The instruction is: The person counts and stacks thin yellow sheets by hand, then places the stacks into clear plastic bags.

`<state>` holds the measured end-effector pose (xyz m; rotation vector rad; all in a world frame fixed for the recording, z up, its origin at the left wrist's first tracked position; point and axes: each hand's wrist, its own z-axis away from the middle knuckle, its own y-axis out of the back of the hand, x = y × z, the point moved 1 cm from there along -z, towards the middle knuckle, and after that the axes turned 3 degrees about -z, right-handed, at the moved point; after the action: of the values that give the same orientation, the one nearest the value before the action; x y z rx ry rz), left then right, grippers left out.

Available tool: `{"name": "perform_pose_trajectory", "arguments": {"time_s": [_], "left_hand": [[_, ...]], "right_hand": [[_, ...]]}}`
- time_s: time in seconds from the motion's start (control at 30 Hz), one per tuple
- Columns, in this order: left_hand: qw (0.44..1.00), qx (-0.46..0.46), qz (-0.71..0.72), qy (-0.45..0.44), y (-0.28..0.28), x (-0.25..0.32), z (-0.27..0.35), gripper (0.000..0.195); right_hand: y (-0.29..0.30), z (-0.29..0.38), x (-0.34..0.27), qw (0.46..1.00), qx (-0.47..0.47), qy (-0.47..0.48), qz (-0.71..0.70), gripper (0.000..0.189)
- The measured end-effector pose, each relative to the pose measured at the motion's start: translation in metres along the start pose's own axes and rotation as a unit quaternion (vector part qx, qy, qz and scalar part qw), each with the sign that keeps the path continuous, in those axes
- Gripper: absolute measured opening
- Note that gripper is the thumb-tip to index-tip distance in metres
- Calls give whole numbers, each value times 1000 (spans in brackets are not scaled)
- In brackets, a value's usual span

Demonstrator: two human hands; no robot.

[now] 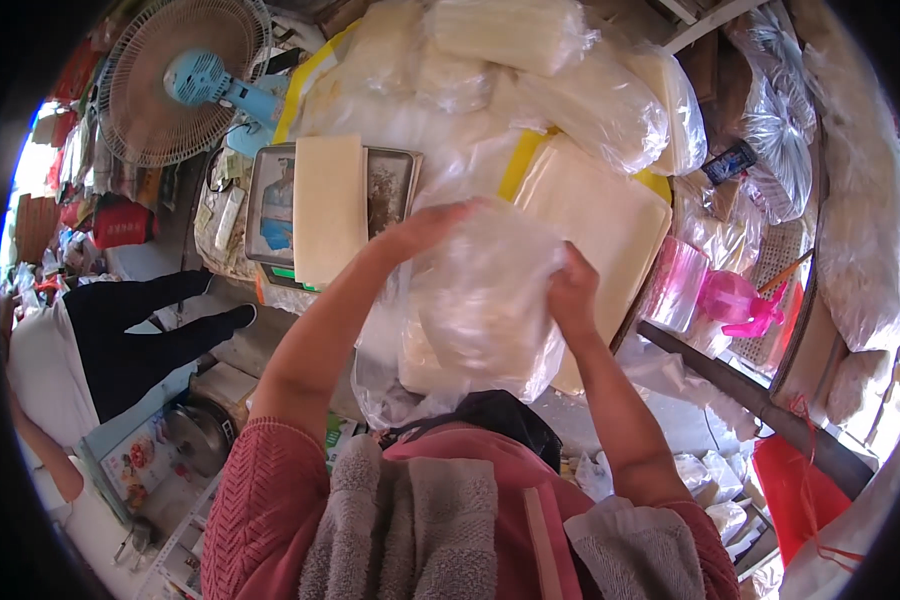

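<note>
A clear plastic bag [487, 277], blurred by motion, hangs between my two hands in front of my body. My right hand [574, 283] is shut on its right edge, thumb on top. At the bag's upper left, my left hand [439, 223] holds the film; its fingertips are blurred and partly behind plastic. Under and right of the bag lies a broad stack of pale cream sheets [596, 202]. Bagged pale sheets [424, 352] lie beneath it, close to my waist. Left of my left forearm, a folded cream stack [330, 202] rests across a metal tray [270, 217].
Filled plastic bags [585, 97] are piled at the table's back. A blue fan [195, 79] stands back left. To the right are a plastic film roll [673, 283], a pink spray bottle [731, 296] and a phone [729, 163]. Another person [120, 345] is at the left.
</note>
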<state>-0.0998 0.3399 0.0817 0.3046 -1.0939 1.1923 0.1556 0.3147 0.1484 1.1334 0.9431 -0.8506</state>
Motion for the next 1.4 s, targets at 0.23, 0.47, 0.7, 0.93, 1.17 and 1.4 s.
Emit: {"name": "perform_pose_trajectory", "arguments": {"time_s": [0.23,0.47,0.7,0.93,1.17,1.4], "left_hand": [[940,47,-324,-96,-27,33,-7,49],[991,81,0,-108,-59,102,12,50],[982,156,-18,-109,-83,123,8,47],[975,127,51,-176,-70,88,-14,50],[981,129,95,-112,-74,80,-11,55],[954,155,-241,-83,-80,94,6,41]], "right_hand": [[-49,-6,89,939,-106,-79,318,24],[-72,-47,141,910,-332,-55,242,35],[-79,-55,130,913,-331,18,240,38],[-40,-44,50,837,-480,62,257,61],[83,-212,-40,912,7,214,351,50],[91,-295,34,860,-17,123,495,21]]}}
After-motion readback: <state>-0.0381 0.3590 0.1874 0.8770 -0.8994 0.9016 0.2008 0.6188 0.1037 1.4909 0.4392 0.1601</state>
